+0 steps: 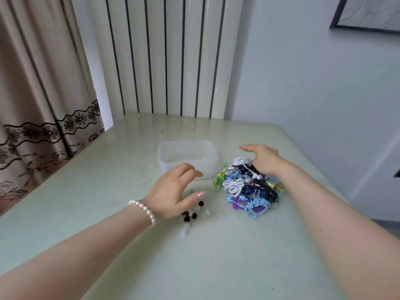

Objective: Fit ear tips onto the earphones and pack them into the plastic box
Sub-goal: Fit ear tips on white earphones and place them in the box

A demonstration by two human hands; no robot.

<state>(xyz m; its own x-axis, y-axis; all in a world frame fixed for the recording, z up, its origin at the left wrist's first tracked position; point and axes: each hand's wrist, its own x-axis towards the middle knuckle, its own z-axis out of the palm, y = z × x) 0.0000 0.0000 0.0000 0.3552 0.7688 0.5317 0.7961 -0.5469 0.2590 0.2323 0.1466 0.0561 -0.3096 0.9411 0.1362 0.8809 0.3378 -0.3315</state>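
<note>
The left hand (173,191), a pearl bracelet (144,210) on its wrist, hung just above the surface (86,180) with its fingers spread and loosely bent, holding nothing. Under its palm and thumb lay the ear tips (193,211), a small scatter of black and translucent pieces, some half hidden by the hand. That was where I judged the first trouble could come from: the tips looked small and light, and a careless sweep of those fingers could have flicked one away across the smooth top or off its near edge. The clear ones were also hard to pick out against the pale surface, so one could easily have been missed.

Beyond the left hand's fingertips, between the two hands, stood the plastic box (187,159), lidless and apparently empty. Nothing had been packed yet.

The right hand (263,158) hovered flat and open over the far side of the earphones (246,185), a heap of coiled cables in white, blue, green, black and purple just beside the box. I could not tell whether it touched them. The coils lay across one another, so lifting one set seemed likely to drag its neighbours along, loosen a coil, or knock the light box aside.
</note>
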